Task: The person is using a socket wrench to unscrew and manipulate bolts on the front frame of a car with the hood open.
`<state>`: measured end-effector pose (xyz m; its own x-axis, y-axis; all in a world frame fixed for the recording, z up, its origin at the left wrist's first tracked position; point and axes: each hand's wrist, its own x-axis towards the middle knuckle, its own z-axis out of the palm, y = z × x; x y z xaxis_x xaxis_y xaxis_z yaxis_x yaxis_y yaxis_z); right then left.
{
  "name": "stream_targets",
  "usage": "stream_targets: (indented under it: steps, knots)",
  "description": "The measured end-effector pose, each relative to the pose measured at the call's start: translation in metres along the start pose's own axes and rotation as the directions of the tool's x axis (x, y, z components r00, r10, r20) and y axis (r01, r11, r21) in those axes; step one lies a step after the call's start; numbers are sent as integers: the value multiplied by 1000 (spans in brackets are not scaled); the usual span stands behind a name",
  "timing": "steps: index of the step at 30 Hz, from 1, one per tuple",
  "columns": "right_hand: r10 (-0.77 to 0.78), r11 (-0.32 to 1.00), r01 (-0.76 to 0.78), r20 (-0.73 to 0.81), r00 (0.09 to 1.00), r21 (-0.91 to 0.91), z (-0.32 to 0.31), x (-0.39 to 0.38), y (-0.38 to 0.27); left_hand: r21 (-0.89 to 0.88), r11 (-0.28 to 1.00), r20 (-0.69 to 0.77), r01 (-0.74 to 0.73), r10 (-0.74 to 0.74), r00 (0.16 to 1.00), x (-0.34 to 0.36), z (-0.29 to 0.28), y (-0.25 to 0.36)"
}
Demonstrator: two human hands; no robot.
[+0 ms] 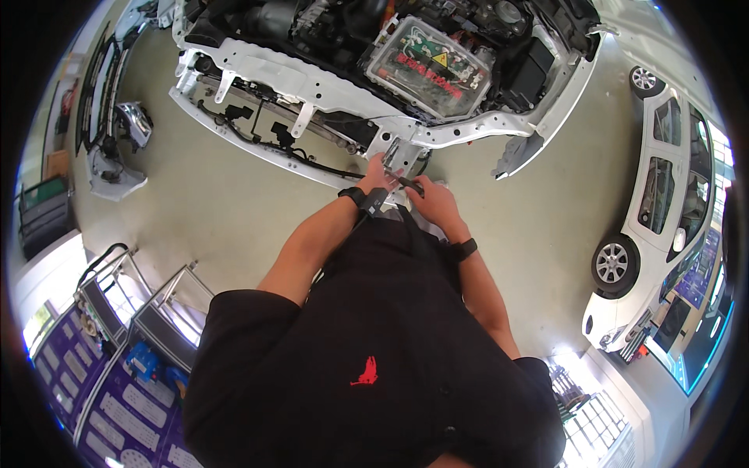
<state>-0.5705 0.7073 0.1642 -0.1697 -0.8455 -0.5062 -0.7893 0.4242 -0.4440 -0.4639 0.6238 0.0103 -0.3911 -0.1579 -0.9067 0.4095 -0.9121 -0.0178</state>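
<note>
My right hand [438,204] is closed around the handle of a dark, slim hand tool [409,185], whose exact kind I cannot make out. The tool slants from that hand up toward my left hand [376,176]. The left fingers are drawn together beside the tool's far end, against a silvery metal bracket [396,150] on the car's front. What they grip, if anything, is hidden. Just beyond both hands runs the white front crossmember [273,70] of a car with its front stripped. Below it curves a thin white lower bar [257,150].
A clear-lidded box [429,69] with a yellow warning triangle sits in the engine bay. A torn grey liner [518,154] hangs at the right fender. Removed bumper parts [117,156] lie far left. A white car [663,187] stands right, and a metal-framed cart [148,312] lower left.
</note>
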Motion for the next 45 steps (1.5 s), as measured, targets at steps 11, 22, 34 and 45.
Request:
stream_targets:
  steps: [11,22,34,45]
  knots:
    - [170,982,-149,200,965,-114,53,16,85,149,987,-45,56,-50,998,-13,10,2]
    - [-142,984,144,-24,990,102,-5,8,-30,139,990,93,34,-47,995,64,-27,0]
    - [251,917,-165,204,946,-363,27,24,56,140,989,19,51,-54,998,2,7,1]
    - [-28,1000,28,-87,996,-2,-5,20,-22,200,979,37,-26,19,999,18,-4,1]
